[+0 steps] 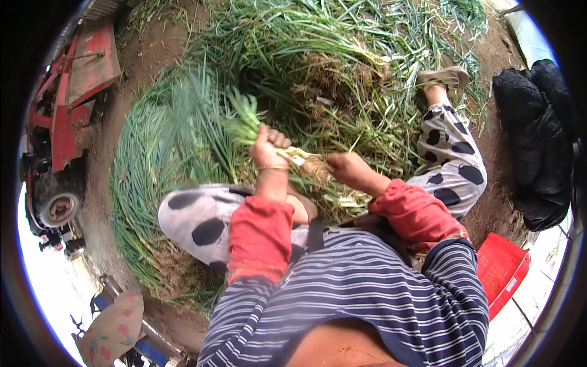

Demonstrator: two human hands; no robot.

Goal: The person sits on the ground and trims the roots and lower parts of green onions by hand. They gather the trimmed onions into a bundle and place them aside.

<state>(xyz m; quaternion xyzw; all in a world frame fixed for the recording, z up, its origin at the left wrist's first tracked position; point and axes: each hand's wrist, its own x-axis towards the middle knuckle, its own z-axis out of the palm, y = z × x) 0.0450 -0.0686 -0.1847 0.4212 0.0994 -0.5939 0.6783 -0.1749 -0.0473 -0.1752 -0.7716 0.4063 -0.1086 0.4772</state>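
My left hand (269, 147) is closed around a small bunch of long-leaved allium plants (293, 155), green onions or young garlic. Their green leaves (245, 117) fan out blurred beyond the fist, and pale stems with stringy brown roots (316, 169) stick out toward the right. Right at those roots is my right hand (349, 169), its fingers curled; whether they pinch any root or leaf is hidden. Beneath both hands lies a litter of yellowish leaves and trimmings (362, 133). A large heap of the same plants (151, 142) lies to the left, with roots (172, 266) at its near end.
More plants (298, 27) spread ahead, with a root clump (330, 75). At the left stands a red wheeled machine (64, 114); a flowered cloth-covered seat (114, 330) is lower left. Black netting-like bundles (532, 142) and a red plastic crate (502, 270) are at the right.
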